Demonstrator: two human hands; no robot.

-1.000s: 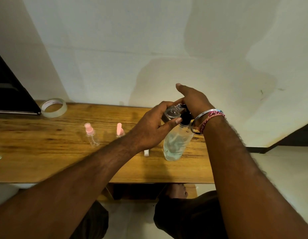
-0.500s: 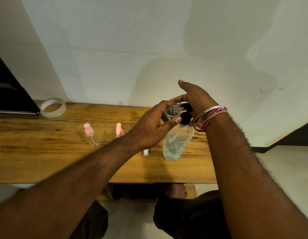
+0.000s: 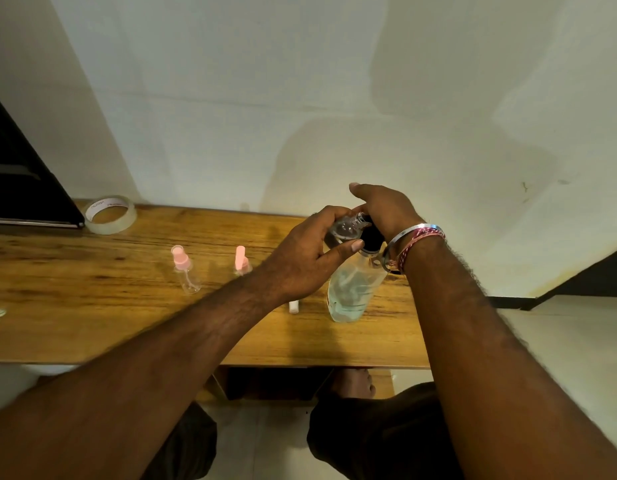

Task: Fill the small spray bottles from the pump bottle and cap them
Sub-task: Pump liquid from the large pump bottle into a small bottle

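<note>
A clear pump bottle [image 3: 352,289] with a black pump head [image 3: 371,237] stands on the wooden table [image 3: 92,306], partly filled with pale liquid. My left hand [image 3: 307,258] grips a small clear spray bottle [image 3: 345,228], uncapped, its mouth held against the pump's nozzle. My right hand [image 3: 383,206] rests on top of the pump head with the fingers bent over it. Two other small spray bottles stand to the left, one with a pink sprayer [image 3: 184,270], one with a pink cap [image 3: 241,259]. A small white piece [image 3: 293,306] lies by my left wrist.
A roll of clear tape [image 3: 109,214] sits at the table's back left, beside a dark flat object [image 3: 19,188]. A white wall rises right behind the table. My knees and a foot show below the front edge.
My right hand has come down on the pump head, which sits lower than half a second ago. My left hand keeps the small bottle at the nozzle.
</note>
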